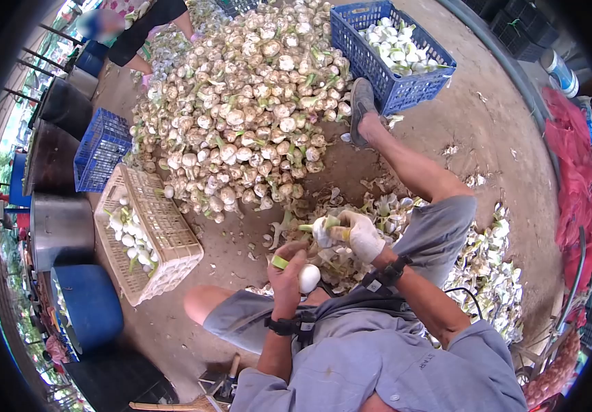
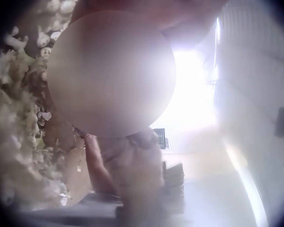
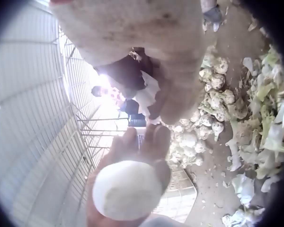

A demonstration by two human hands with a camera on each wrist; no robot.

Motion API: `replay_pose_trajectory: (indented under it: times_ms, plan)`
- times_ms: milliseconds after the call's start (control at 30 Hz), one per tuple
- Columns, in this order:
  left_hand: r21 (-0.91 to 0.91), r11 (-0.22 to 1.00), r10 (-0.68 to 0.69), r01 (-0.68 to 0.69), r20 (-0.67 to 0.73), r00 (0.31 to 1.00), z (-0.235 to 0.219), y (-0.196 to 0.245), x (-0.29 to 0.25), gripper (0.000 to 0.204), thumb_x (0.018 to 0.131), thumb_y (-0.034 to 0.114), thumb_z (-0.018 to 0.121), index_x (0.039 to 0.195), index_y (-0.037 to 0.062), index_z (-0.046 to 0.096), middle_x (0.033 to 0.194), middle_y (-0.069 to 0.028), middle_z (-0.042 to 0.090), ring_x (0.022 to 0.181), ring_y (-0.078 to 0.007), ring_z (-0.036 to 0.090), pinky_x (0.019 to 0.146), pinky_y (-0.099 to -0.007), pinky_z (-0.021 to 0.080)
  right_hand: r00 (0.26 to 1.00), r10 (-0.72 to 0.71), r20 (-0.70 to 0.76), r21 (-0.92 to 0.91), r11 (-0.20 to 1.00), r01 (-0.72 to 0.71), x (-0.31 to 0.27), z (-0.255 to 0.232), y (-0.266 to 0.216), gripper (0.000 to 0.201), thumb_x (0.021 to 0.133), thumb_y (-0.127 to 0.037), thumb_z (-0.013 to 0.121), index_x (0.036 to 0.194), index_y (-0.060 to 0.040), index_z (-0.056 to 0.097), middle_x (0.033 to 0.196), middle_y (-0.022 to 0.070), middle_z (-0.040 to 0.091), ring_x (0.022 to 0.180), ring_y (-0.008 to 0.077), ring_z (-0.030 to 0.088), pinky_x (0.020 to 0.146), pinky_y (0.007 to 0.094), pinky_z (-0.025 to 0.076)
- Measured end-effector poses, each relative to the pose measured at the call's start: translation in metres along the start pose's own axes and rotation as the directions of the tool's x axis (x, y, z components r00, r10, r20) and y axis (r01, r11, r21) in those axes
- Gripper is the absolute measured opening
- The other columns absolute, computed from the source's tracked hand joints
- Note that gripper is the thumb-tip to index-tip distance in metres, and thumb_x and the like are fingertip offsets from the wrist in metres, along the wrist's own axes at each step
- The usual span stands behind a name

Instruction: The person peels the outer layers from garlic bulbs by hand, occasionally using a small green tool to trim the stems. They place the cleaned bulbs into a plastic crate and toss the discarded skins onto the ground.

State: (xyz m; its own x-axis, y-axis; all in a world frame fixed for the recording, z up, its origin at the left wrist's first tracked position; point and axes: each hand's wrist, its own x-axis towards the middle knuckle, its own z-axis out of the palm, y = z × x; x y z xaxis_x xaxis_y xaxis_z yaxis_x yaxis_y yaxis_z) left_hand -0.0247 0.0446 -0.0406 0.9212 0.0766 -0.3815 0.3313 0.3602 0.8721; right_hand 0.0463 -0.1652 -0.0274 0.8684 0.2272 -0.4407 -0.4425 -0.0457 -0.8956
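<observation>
My bare left hand (image 1: 288,278) has its fingers curled round a peeled white bulb (image 1: 309,278) with a green stem piece. In the right wrist view the bulb (image 3: 128,190) lies large and smooth against that palm. My right hand (image 1: 365,237), in a whitish glove, pinches layers of pale and green peel (image 1: 322,232) just above and right of the left hand. In the right wrist view the glove (image 3: 137,33) fills the top, with a white flap of peel (image 3: 147,94) under its fingers. The left wrist view is mostly blurred.
A large heap of unpeeled bulbs (image 1: 241,117) lies ahead. A beige crate (image 1: 176,237) of white bulbs stands left; a blue crate (image 1: 413,93) with more stands ahead right. Loose peelings (image 1: 492,275) cover the ground by the right leg. Another person (image 1: 148,31) is at the far left.
</observation>
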Motion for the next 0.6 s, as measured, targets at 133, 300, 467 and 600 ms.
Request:
replay_pose_trajectory:
  times_ms: [133,300,467,600]
  plan:
    - [-0.098,0.983,-0.164,0.156,-0.074,0.984,-0.004,-0.002,0.002,0.030,0.101,0.017,0.061,0.123,-0.0028,0.057,0.114,-0.0157,0.068,0.092,-0.0258,0.073,0.077,-0.0367,0.062,0.996,-0.046,0.076,0.066,0.997,0.041,-0.001,-0.013,-0.003,0.023,0.088,-0.020,0.077,0.099,-0.0019,0.068,0.088,0.0011,0.067,0.080,0.0078,0.058,0.072,0.0268,0.048]
    - [-0.206,0.918,-0.321,0.338,0.112,0.940,0.009,0.019,0.009,0.035,0.101,0.023,0.062,0.127,-0.0010,0.058,0.112,-0.0134,0.069,0.090,-0.0228,0.073,0.073,-0.0363,0.063,0.934,-0.111,0.340,0.002,0.993,0.117,-0.012,-0.009,-0.011,0.025,0.087,-0.019,0.076,0.101,-0.0005,0.067,0.088,0.0029,0.067,0.082,0.0092,0.059,0.074,0.0288,0.049]
    - [-0.246,0.901,-0.315,0.357,0.193,0.929,0.018,0.026,0.013,0.036,0.099,0.022,0.064,0.127,0.0003,0.058,0.113,-0.0137,0.069,0.094,-0.0223,0.071,0.075,-0.0361,0.063,0.905,-0.120,0.408,-0.266,0.933,0.243,-0.026,-0.022,-0.053,0.021,0.088,-0.015,0.073,0.104,-0.0025,0.069,0.101,0.0041,0.069,0.089,0.0140,0.065,0.078,0.0305,0.053]
    - [-0.226,0.957,-0.162,0.179,0.095,0.982,0.019,0.043,0.009,0.031,0.097,0.019,0.068,0.122,0.0008,0.062,0.113,-0.0127,0.069,0.097,-0.0218,0.070,0.081,-0.0347,0.060,0.987,0.125,-0.103,0.270,0.958,-0.094,0.011,-0.060,-0.010,0.047,0.084,-0.027,0.076,0.118,0.0026,0.062,0.106,0.0142,0.069,0.100,0.0206,0.068,0.086,0.0383,0.053]
